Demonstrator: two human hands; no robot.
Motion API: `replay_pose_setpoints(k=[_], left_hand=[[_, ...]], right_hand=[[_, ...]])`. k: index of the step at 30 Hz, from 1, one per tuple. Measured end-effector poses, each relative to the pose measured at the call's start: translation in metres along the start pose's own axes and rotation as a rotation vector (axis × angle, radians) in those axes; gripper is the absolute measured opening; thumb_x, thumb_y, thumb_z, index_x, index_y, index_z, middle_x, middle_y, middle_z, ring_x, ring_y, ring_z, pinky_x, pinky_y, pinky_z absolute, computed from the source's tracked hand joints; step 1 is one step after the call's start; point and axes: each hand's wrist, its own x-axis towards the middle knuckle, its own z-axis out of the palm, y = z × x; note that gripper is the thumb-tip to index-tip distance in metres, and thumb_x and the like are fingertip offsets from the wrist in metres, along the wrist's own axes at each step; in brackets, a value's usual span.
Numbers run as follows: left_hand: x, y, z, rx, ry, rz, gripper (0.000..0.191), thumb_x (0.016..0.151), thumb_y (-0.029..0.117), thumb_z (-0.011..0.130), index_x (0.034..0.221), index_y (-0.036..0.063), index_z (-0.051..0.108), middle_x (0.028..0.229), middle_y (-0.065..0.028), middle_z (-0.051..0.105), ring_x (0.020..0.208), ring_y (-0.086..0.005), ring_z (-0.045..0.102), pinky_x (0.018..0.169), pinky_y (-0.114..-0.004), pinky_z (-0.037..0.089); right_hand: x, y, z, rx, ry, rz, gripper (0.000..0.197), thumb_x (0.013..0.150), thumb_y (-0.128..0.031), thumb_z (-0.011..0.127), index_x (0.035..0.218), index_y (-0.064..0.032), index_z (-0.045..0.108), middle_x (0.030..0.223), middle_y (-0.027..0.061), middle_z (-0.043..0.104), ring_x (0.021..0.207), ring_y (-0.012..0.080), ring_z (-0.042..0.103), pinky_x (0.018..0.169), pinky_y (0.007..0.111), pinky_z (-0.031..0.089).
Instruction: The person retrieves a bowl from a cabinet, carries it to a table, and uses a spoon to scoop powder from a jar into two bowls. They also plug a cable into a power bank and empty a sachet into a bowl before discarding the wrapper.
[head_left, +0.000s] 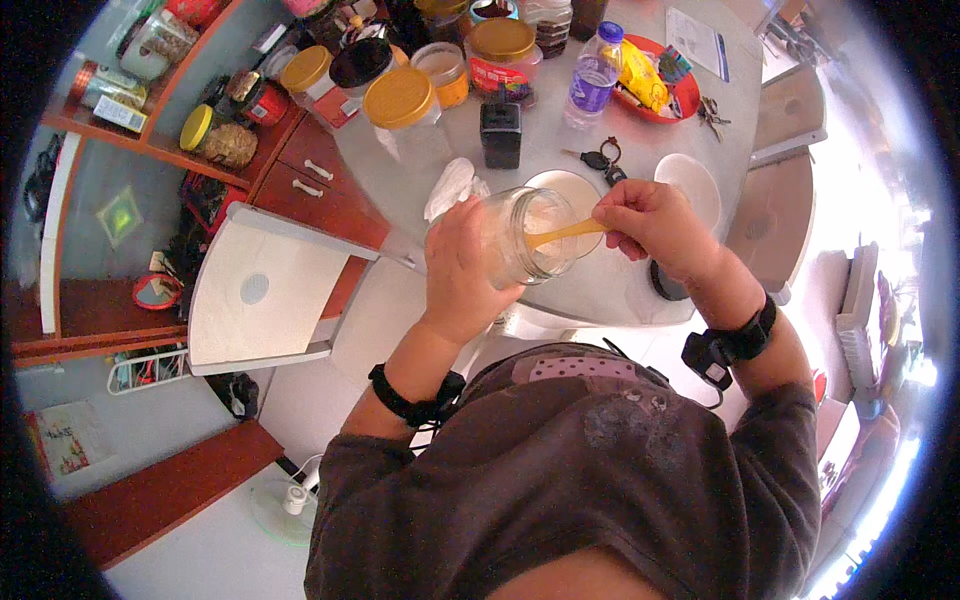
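My left hand (465, 274) grips a clear glass jar (517, 236), tilted so that its open mouth faces right. The handle of a yellow spoon-like utensil (574, 231) is pinched in my right hand (652, 221), and its far end reaches into the jar's mouth. What the jar holds cannot be made out. Behind the jar is a white bowl (559, 180), partly hidden by it. A second pale bowl or dish (688, 187) lies behind my right hand. A dark round lid-like object (666, 281) shows under my right wrist.
On the grey table (600, 296) stand several lidded jars (397, 105), a black box (501, 135), a water bottle (592, 82) and a red plate (686, 101) of packets. Keys (596, 160) and crumpled white tissue (454, 187) lie nearer. Chairs (262, 292) flank the table.
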Motion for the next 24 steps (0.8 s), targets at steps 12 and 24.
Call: replay_pose_setpoints(k=[12, 24], left_hand=[[0.005, -0.009, 0.006, 0.014, -0.025, -0.112, 0.089, 0.042, 0.014, 0.074, 0.118, 0.0022, 0.027, 0.115, -0.0168, 0.037, 0.104, -0.0329, 0.037, 0.087, -0.041, 0.030], [0.002, -0.017, 0.005, 0.012, 0.082, -0.167, 0.089, 0.044, 0.013, 0.075, 0.118, 0.0010, 0.027, 0.111, -0.0181, 0.039, 0.101, -0.0339, 0.039, 0.086, -0.042, 0.031]], right_hand=[[0.001, 0.025, -0.040, 0.373, 0.110, -0.016, 0.015, 0.077, -0.015, 0.053, 0.078, 0.0000, 0.054, 0.058, 0.0034, 0.051, 0.042, 0.0068, 0.040, 0.038, 0.018, 0.030], [0.018, 0.107, -0.009, -0.642, 0.449, -0.727, 0.009, 0.073, -0.007, 0.055, 0.082, -0.0058, 0.053, 0.081, 0.0102, 0.055, 0.066, 0.0285, 0.054, 0.057, 0.035, 0.046]])
